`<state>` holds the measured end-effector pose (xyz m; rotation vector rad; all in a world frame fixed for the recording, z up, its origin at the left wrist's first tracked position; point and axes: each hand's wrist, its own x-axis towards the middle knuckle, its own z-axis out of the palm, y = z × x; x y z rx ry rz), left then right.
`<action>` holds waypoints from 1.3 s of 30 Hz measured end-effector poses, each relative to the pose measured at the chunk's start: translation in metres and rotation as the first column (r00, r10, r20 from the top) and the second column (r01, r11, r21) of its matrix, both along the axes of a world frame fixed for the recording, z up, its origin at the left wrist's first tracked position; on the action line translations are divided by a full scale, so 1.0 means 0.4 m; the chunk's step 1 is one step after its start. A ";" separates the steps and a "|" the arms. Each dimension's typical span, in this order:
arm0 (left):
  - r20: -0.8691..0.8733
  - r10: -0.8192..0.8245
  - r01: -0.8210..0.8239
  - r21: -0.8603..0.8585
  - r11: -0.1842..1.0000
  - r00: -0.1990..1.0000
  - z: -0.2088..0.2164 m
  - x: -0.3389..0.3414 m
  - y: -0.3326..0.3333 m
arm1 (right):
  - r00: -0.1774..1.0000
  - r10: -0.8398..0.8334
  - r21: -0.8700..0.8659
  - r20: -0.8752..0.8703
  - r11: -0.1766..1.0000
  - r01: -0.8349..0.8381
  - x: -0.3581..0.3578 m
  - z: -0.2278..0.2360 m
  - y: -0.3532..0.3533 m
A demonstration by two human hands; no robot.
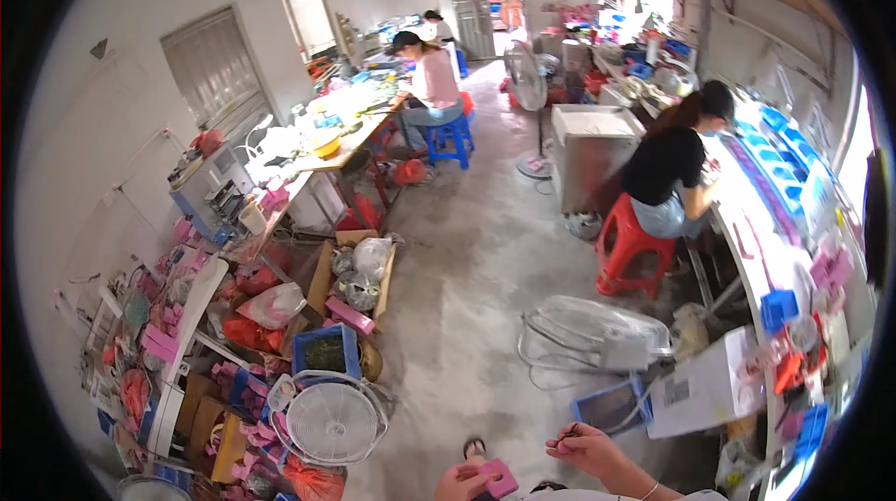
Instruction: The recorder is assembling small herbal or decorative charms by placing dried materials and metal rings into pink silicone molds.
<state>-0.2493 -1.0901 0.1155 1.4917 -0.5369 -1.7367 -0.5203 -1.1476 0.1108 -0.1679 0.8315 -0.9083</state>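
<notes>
At the lower edge, my left hand (459, 482) grips a small flat pink piece (501, 478), foam-like, with a notch or hole in it. To its right and a little higher, my right hand (590, 452) is closed in a pinch on a small dark thin thing (568, 434), too small to name. The two hands are apart, and the pink piece touches only the left one. A sandalled foot (474, 448) shows on the floor just beyond my left hand.
A round fan (336, 422) stands at the left, near blue crates (325, 352) and pink pieces. A large fan (597, 333) lies ahead right, beside a white box (705, 384). People sit working on a red stool (630, 249) and a blue stool (450, 139).
</notes>
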 end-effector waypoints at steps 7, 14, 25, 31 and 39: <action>-0.070 -0.023 0.015 -0.118 0.993 0.997 -0.287 0.327 -0.358 | 0.957 0.041 0.132 0.287 0.988 -0.082 0.277 -0.111 -0.483; 0.181 -0.224 0.261 -0.221 0.940 0.958 0.064 0.377 -0.969 | 0.971 0.083 0.054 0.223 0.994 -0.098 0.411 -0.046 -0.886; 0.073 -0.218 0.229 -0.207 0.951 0.973 0.023 0.330 -1.834 | 0.919 -0.305 0.128 0.251 0.951 0.281 0.336 -0.049 -1.672; 0.075 0.001 0.020 -0.285 0.958 0.997 0.065 0.419 -2.226 | 0.991 -0.128 0.033 -0.043 0.991 0.130 0.385 0.025 -2.171; -0.222 0.290 -0.291 0.029 0.956 0.931 -0.049 0.522 -2.867 | 0.976 -0.211 0.074 0.051 0.976 0.207 0.457 0.039 -2.790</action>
